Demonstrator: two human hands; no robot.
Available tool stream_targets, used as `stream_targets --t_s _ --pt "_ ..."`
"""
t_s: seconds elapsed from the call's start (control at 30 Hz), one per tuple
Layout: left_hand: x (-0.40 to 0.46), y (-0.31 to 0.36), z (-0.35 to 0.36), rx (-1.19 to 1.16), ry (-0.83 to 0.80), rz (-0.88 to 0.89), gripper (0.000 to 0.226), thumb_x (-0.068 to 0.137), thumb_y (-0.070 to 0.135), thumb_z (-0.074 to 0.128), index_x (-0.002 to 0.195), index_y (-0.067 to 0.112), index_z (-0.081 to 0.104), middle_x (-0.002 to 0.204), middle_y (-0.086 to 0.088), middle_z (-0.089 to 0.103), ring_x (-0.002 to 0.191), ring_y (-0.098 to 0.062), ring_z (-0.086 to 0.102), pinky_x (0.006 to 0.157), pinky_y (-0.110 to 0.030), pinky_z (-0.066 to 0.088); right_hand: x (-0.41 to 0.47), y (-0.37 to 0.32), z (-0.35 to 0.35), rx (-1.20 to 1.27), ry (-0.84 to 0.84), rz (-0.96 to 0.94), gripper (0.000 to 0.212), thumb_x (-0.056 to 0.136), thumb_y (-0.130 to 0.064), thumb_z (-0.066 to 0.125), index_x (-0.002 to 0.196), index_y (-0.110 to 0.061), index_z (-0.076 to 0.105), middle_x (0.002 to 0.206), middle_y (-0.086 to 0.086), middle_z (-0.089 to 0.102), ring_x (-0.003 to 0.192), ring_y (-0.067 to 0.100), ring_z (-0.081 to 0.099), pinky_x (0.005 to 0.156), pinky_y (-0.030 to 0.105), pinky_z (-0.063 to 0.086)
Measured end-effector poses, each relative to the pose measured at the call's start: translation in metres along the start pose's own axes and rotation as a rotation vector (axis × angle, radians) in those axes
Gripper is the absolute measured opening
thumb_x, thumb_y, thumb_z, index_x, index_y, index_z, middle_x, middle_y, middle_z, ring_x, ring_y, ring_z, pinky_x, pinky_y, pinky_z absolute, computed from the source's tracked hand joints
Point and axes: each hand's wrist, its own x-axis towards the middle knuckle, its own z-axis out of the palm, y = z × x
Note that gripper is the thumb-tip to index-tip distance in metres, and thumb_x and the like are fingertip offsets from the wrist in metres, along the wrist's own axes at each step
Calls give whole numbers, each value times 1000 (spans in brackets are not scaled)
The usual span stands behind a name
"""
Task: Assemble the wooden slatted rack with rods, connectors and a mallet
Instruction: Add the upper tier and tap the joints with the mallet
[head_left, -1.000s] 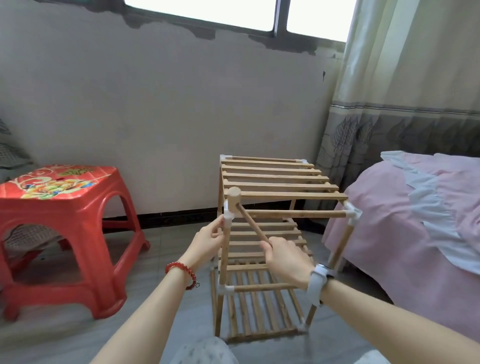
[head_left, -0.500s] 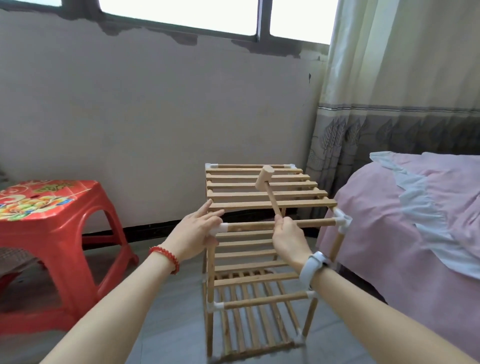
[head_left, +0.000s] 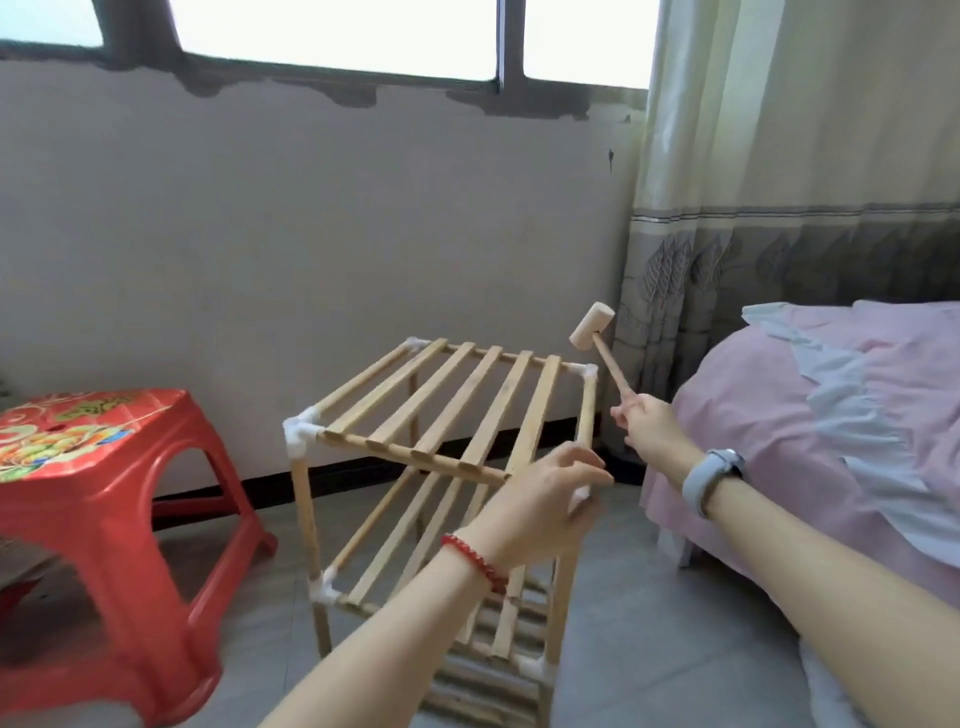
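Note:
The wooden slatted rack (head_left: 441, 410) stands upright on the floor, with three slatted tiers joined by rods and white corner connectors (head_left: 301, 434). My left hand (head_left: 540, 499) grips the rack's near right top corner, covering the connector there. My right hand (head_left: 649, 428) holds the small wooden mallet (head_left: 597, 338) by its handle. The mallet head is raised above and just right of the rack's far right corner, clear of the wood.
A red plastic stool (head_left: 104, 499) stands left of the rack. A bed with a pink cover (head_left: 831, 441) fills the right side, close to the rack. Behind are a white wall, a window and a curtain (head_left: 779, 208). Grey tiled floor (head_left: 649, 623) lies between rack and bed.
The rack now shows turned, its slats running away from me. My left hand shifted to the near right corner. My right hand swung the mallet up and right, off the top.

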Motion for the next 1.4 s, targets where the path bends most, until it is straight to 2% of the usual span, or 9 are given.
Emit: stream_targets --t_s 0.17,0.27,0.37,0.53,0.63,0.8,1.07,1.3,1.4 --pt "-28 -81 -49 282 383 -246 37 92 37 49 119 15 62 128 -4 55 124 -23 49 106 -56 36 -52 -39 25 -43 -171 -261 34 103 -34 27 104 -11 51 102 6 66 94 21 60 85 37 45" --pt "-57 -119 -89 591 167 -618 59 92 62 24 134 28 49 146 1 40 144 -24 19 111 -63 -1 -73 -47 71 -254 -165 -334 40 102 -38 23 109 -11 52 99 6 66 93 25 61 79 39 47" --pt "-80 -139 -119 580 9 -737 55 93 65 18 138 41 38 149 6 35 146 -23 6 112 -61 -2 -92 -41 110 -384 226 -541 55 102 -40 17 80 -11 58 66 1 62 66 22 61 57 31 49" --pt "-83 -130 -109 690 26 -615 43 93 54 27 125 36 50 107 1 60 121 -24 44 109 -57 19 -59 -10 109 -436 412 -845 49 102 -35 22 84 -11 61 60 -2 61 57 20 60 72 36 54" --pt "-77 -99 -71 693 242 -442 39 82 40 42 114 28 61 84 -1 65 88 -28 60 87 -49 42 -22 3 81 -568 325 -691 42 100 -31 27 91 -7 60 66 8 65 63 31 64 60 31 43" --pt "-56 -55 -40 473 452 -117 39 75 10 73 113 13 65 104 -4 68 107 -24 60 96 -41 49 34 -3 32 -580 148 -259 35 101 -28 32 107 -8 60 110 14 60 112 34 52 90 38 36" --pt "-78 -96 -44 1 248 -444 81 79 36 74 145 35 28 154 21 15 145 -3 -5 115 -38 18 -60 -24 24 -355 -259 -401 31 101 -29 37 78 -23 58 74 3 62 71 20 59 74 41 49" --pt "-87 -91 -62 31 101 -471 96 79 27 75 151 28 12 157 15 6 144 -3 3 113 -26 26 -115 -114 -29 11 245 -700 15 100 -22 40 98 -12 51 61 -9 48 51 -1 51 49 12 37" --pt "-98 -83 -60 -49 202 -549 88 84 16 69 151 23 13 158 6 12 144 -10 14 111 -22 24 -145 -98 -8 -210 207 -665 19 101 -22 38 96 -9 51 66 -1 56 57 5 56 56 25 47"
